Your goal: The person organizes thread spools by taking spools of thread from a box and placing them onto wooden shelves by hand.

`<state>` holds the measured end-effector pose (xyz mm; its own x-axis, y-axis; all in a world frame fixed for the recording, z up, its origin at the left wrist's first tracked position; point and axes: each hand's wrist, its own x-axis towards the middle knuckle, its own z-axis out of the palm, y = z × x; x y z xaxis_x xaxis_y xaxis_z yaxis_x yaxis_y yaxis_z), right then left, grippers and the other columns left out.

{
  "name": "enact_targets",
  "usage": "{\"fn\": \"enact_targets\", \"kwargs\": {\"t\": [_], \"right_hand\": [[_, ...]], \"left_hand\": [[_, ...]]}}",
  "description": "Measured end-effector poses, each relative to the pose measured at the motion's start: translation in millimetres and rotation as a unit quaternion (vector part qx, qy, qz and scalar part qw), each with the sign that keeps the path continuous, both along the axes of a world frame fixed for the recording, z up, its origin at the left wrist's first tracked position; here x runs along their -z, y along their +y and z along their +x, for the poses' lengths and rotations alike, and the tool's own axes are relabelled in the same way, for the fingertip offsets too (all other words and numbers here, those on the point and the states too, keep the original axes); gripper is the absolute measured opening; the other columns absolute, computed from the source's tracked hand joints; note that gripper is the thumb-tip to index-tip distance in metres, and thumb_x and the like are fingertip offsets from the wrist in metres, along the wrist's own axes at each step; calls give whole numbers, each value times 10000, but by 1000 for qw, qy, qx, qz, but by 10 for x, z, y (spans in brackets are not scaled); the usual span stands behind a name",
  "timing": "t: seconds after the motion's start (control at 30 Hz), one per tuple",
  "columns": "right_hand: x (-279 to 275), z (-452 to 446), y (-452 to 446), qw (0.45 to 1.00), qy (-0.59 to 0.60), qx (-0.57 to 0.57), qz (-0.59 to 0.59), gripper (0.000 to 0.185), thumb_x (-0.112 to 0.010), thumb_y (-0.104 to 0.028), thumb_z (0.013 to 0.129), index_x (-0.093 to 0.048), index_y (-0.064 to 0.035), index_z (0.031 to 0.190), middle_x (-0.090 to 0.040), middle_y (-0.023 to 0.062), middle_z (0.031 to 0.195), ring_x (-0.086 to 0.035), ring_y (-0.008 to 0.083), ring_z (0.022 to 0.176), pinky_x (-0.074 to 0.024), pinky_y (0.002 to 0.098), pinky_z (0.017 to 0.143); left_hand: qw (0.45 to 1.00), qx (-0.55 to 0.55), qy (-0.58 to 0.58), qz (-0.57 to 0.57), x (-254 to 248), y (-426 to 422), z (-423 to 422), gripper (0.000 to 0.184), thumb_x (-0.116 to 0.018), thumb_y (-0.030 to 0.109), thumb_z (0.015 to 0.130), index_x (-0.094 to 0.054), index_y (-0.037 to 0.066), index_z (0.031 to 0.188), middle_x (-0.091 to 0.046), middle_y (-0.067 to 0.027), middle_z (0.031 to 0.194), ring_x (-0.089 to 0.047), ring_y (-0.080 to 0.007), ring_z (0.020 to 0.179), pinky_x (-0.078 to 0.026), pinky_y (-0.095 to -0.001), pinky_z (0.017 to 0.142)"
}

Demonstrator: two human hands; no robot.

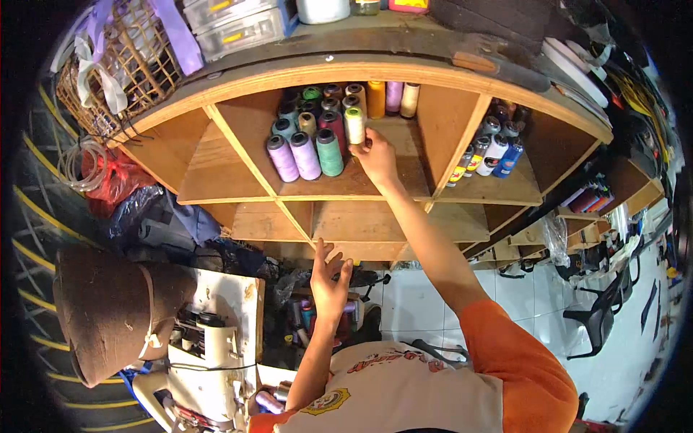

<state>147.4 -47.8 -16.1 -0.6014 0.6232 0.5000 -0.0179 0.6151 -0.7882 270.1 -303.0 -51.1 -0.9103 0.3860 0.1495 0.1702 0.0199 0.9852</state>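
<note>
- We see the right hand point(378, 160) at the pale yellow spool point(354, 130), thumb and index finger pinching it low on its right side.
- The spool sits upright between those fingertips, inside the wooden compartment point(404, 169); we cannot tell whether its base touches the board.
- Just left of it we find the maroon spool point(331, 128), with the teal spool point(330, 159) nearer the front edge.
- We see the left hand point(331, 290) below the shelves, its fingers spread and holding nothing, well apart from the pale yellow spool.
</note>
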Motion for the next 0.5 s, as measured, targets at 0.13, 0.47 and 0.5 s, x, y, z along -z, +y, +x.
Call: {"fn": "enact_targets", "kwargs": {"t": [0.13,0.47,0.5], "right_hand": [[82,249,-69,997,54,43,36,402,-740,-101,749,-582,15,1100,-663,140,991,-665,209,873,-542,284,776],[265,2686,-740,946,-36,-145,-289,189,-636,-30,851,-614,31,1028,-669,93,946,-645,129,852,-529,268,760],[538,2931,-853,914,18,-107,-391,166,-617,-19,858,-615,47,1010,-669,96,895,-650,133,819,-534,277,740]], "left_hand": [[999,34,-3,-12,-21,73,64,636,-634,59,852,-309,-24,1393,-519,-210,1237,-619,-264,1023,-519,-332,843],[967,184,105,-140,44,405,592,248,-618,93,865,-597,-12,1089,-667,-107,897,-648,-145,786,-507,-275,689],[969,223,49,-89,186,479,674,166,-620,119,870,-631,-7,978,-651,-66,750,-604,-103,698,-478,-264,625]]}}
